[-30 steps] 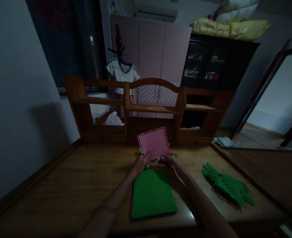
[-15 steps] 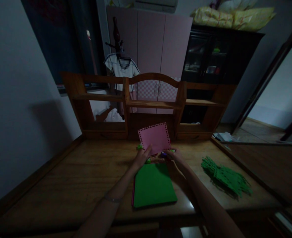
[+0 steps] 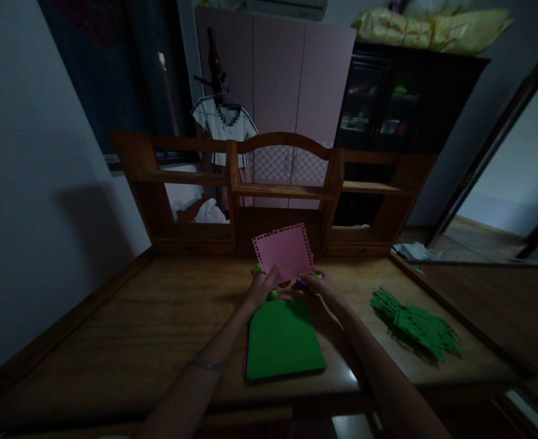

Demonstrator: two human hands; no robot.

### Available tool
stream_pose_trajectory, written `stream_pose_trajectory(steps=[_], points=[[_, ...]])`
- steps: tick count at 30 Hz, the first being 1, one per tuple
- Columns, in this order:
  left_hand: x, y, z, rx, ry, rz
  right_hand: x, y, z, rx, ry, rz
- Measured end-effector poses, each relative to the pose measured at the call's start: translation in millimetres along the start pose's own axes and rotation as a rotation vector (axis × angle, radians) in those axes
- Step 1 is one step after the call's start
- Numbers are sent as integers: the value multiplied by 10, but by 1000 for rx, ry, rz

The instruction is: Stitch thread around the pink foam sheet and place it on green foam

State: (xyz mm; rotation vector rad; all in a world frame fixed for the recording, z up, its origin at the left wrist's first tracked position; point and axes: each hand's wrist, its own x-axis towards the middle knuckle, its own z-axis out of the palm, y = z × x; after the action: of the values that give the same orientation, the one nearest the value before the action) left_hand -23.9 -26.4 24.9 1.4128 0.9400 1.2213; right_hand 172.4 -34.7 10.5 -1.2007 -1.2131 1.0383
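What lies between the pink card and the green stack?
In the head view, at least a small green object and a purple one show there.

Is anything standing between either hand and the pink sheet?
Nothing visible blocks the left hand: its thumb lies on the pink sheet. Beside the right hand, a small purple object shows just under the sheet's lower edge; whether it separates hand from sheet, I can't tell.

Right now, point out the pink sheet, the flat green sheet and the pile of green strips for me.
Pink sheet (image 3: 287, 249): head view, middle of its face.
Flat green sheet (image 3: 285, 338): head view, middle of its top.
Pile of green strips (image 3: 412, 323): head view, middle of the heap.
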Motion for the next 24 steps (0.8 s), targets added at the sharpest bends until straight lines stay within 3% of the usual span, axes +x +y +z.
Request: stream_pose_trajectory(steps=[8,15,19,24], points=[[38,-94,2,18,30,-4,7,-30,-6,12,58,-13],[110,-237,-33,108,48,112,15,-81,-42,48,54,-15],[119,-282,-60,156,-6,84,1,-78,-56,4,50,5],[136,-312,-74,166,-48,143,4,-29,-58,-29,51,-14]])
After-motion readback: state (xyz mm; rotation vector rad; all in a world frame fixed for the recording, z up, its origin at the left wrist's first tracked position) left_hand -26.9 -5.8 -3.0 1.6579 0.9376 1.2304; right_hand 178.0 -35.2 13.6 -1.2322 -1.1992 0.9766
